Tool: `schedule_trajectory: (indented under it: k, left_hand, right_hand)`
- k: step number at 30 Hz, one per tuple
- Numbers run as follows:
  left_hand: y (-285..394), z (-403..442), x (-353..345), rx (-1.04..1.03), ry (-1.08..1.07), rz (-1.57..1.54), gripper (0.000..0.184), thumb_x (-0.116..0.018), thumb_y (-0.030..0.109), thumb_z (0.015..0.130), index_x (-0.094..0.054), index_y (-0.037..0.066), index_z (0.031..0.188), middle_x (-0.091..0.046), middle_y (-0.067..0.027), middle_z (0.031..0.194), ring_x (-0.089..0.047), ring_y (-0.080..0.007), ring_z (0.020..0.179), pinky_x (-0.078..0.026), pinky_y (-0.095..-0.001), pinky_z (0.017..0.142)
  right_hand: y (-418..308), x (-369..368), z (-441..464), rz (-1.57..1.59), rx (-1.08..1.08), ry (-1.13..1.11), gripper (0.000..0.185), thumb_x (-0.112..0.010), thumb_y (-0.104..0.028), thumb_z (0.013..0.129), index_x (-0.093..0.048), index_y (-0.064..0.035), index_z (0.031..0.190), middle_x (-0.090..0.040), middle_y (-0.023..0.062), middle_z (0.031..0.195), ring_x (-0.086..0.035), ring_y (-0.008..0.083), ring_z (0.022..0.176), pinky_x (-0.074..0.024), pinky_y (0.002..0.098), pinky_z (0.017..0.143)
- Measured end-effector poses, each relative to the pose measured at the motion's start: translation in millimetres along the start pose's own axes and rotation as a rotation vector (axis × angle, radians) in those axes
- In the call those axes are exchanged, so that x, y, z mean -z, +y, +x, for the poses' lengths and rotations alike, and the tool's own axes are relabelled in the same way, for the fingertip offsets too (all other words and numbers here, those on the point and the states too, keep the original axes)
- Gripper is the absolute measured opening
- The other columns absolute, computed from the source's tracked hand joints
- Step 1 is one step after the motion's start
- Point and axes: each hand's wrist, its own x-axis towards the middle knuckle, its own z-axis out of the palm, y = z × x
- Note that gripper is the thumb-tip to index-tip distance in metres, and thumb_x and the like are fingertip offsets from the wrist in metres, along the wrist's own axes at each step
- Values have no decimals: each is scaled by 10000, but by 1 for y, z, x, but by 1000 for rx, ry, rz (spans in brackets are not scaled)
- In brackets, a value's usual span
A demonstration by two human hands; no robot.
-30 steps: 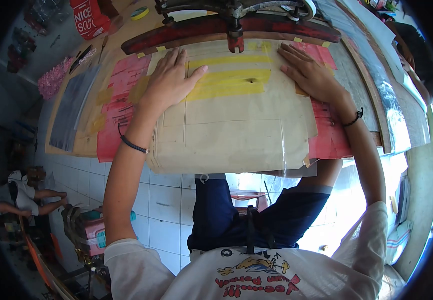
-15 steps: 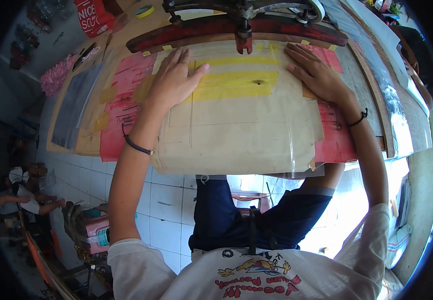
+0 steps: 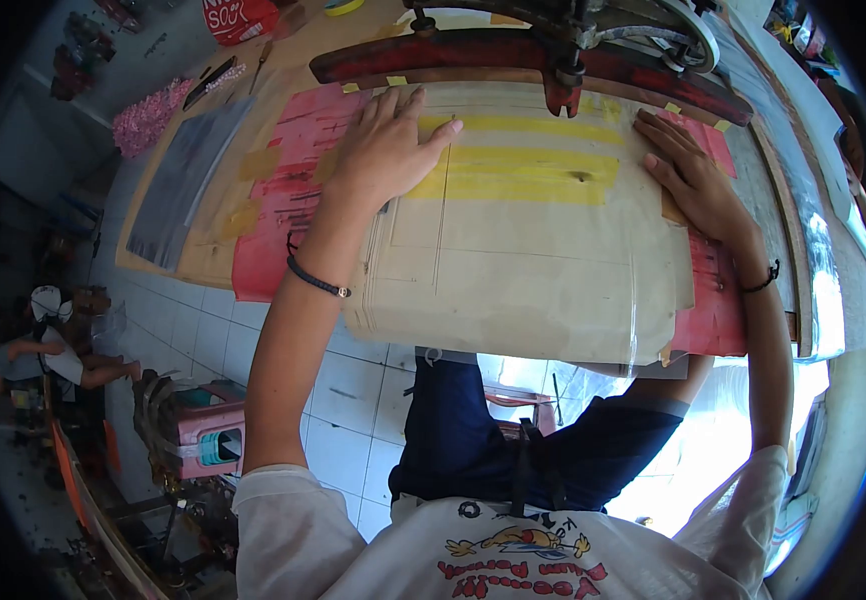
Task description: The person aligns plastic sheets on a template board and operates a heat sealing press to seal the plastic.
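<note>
A large tan sheet [image 3: 513,290] lies over the front edge of the table, with yellow tape strips [image 3: 528,178] across its upper part. My left hand [image 3: 385,150] rests flat on its upper left, fingers spread and thumb pointing right. At the upper right edge, my right hand [image 3: 695,180] lies flat with its fingers stretched forward. Red pieces with dark marks show at the left [image 3: 298,150] and right [image 3: 710,290] of the sheet. Just beyond both hands stands a worn red metal bar [image 3: 433,58], part of a press-like frame. Neither hand grips anything.
On the left of the table [image 3: 218,245] lie a dark grey sheet [image 3: 188,185], a pink textured bundle [image 3: 151,118] and a red bag [image 3: 238,20]. Clear plastic [image 3: 813,250] covers the right side. Another person [image 3: 63,345] sits low at the far left, near a pink stool [image 3: 208,430].
The whole view has shifted, so the table and metal bar appear farther right and slightly tilted. Both hands keep about the same places on the tan sheet.
</note>
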Motion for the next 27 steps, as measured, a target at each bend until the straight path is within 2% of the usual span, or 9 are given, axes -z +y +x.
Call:
schedule_trajectory:
  k: [12, 18, 21, 24, 27]
  left_hand:
    - [4, 3, -7, 20, 29, 40, 767, -370, 597, 985, -372, 19, 1489, -374, -223, 1525, -344, -387, 1418, -288, -471, 1171]
    - [-4, 9, -14, 14, -4, 29, 767, -357, 602, 988, -350, 40, 1509, -350, -259, 1528, -276, -387, 1454, -231, -462, 1194]
    - [-27, 1, -3, -112, -65, -168, 723, -458, 594, 955, -400, 124, 1501, -350, -256, 1526, -276, -386, 1450, -201, -485, 1197]
    - [-40, -15, 22, -133, -216, -300, 652, -582, 508, 934, -449, 173, 1478, -338, -249, 1532, -247, -383, 1462, -212, -456, 1202]
    - [-53, -9, 27, -144, -231, -445, 593, -661, 420, 910, -506, 201, 1439, -346, -220, 1535, -250, -365, 1463, -244, -436, 1194]
  right_hand:
    - [3, 1, 2, -1, 11, -19, 525, -486, -355, 1023, -467, -40, 1442, -427, 172, 1511, -326, 318, 1445, -254, 406, 1188]
    - [3, 1, 2, -29, 42, -4, 522, -498, -341, 1018, -465, -35, 1440, -430, 172, 1508, -335, 319, 1440, -253, 410, 1189]
    - [3, 2, 2, -19, 32, -8, 520, -499, -342, 1016, -471, -34, 1434, -426, 172, 1511, -327, 327, 1443, -250, 419, 1190]
    - [-1, 4, 1, 10, 18, -18, 516, -497, -341, 1016, -473, -36, 1431, -416, 172, 1518, -315, 337, 1447, -249, 427, 1190]
    - [-6, 7, 0, -2, 3, -25, 517, -496, -340, 1015, -469, -38, 1434, -409, 171, 1523, -315, 341, 1447, -251, 427, 1189]
